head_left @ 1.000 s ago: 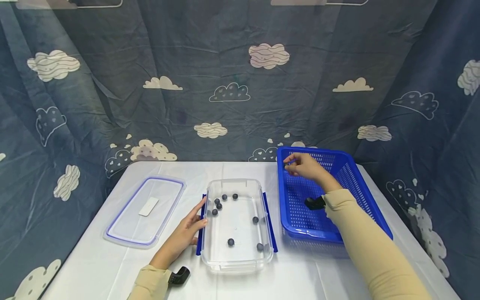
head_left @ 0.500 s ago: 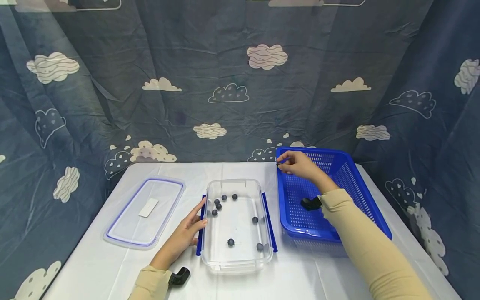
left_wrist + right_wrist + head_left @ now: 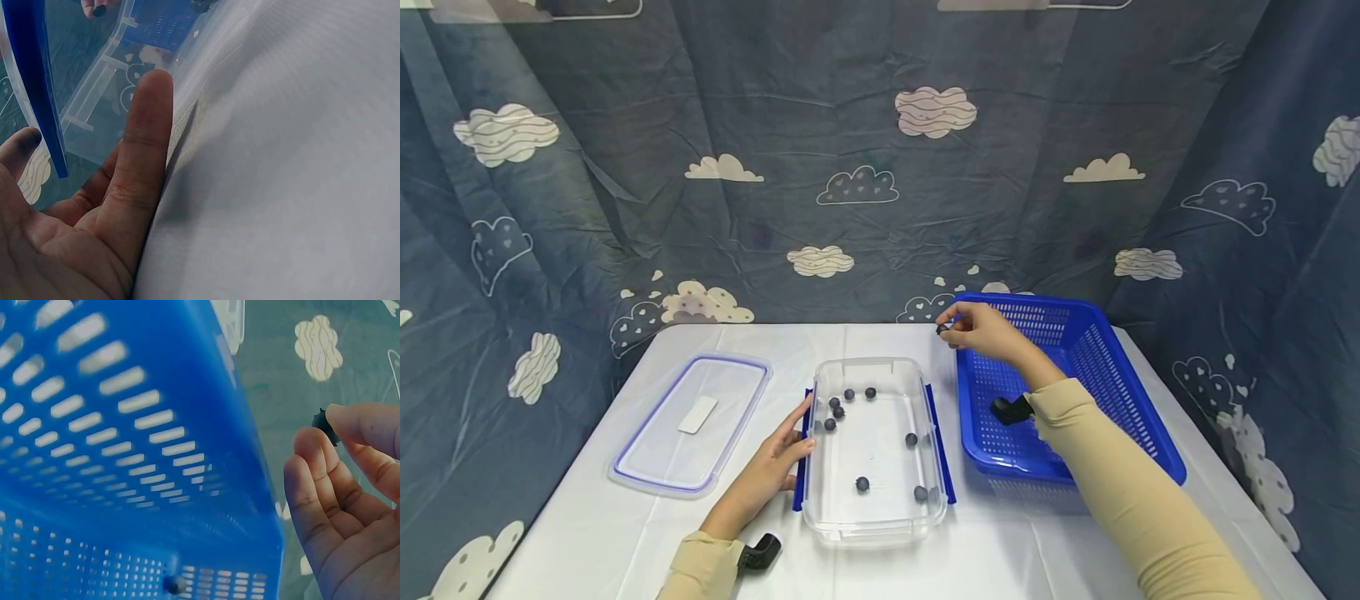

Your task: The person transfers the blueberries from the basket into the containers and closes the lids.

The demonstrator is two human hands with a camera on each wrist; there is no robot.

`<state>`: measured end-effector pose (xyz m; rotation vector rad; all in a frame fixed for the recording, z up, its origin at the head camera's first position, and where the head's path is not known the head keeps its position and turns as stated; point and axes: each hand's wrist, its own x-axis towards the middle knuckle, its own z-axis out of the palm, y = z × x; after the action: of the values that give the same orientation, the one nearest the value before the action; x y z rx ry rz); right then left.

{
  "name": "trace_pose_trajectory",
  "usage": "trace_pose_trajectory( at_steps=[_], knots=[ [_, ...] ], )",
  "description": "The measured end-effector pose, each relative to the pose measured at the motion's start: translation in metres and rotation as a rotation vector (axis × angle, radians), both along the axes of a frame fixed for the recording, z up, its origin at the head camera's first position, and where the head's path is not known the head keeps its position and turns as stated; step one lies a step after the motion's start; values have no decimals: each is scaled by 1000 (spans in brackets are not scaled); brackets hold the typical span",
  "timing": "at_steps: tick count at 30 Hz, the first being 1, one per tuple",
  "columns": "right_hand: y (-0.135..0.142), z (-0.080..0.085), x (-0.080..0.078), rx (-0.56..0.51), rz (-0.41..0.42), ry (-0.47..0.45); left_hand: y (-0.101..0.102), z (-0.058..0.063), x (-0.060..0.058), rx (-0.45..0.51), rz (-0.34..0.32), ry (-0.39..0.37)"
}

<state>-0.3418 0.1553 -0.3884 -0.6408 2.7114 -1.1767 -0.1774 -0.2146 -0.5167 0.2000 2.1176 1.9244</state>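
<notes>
In the head view my right hand (image 3: 985, 333) is over the left rim of the blue perforated basket (image 3: 970, 417). Its thumb and fingertips pinch a blueberry (image 3: 325, 427), which hangs just outside that rim. Left of the basket stands a clear lidless container (image 3: 874, 530) with blue side latches. Several blueberries lie loose on its floor, one blueberry (image 3: 862, 484) near the front. My left hand (image 3: 767, 467) rests against the container's left side, its fingers extended along the blue latch (image 3: 37, 81). Another blueberry (image 3: 175, 585) sits inside the basket in the right wrist view.
A clear lid (image 3: 647, 454) with a blue seal and a white label lies flat at the left of the white-covered table (image 3: 880, 575). Behind the table hangs a dark curtain (image 3: 865, 225) with a cloud print. The basket's walls stand higher than the tabletop around it.
The right hand has moved left with the blueberry, from above the basket's far-left corner to past its rim. The left hand and the container have stayed in place.
</notes>
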Motion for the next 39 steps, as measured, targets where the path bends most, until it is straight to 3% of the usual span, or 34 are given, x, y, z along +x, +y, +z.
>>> trace_pose_trajectory(
  at_steps=[8, 19, 29, 39],
  knots=[
    [-13, 1, 5, -8, 45, -3, 0, -1, 0, 3, -3, 2],
    [-35, 0, 13, -68, 93, -72, 0, -2, 1, 6, -7, 5],
    [-58, -5, 19, -81, 162, -146, 0, -1, 1, 6, -8, 2],
    [-84, -12, 23, -63, 184, -280, -2, -1, -1, -29, 3, 10]
  ],
)
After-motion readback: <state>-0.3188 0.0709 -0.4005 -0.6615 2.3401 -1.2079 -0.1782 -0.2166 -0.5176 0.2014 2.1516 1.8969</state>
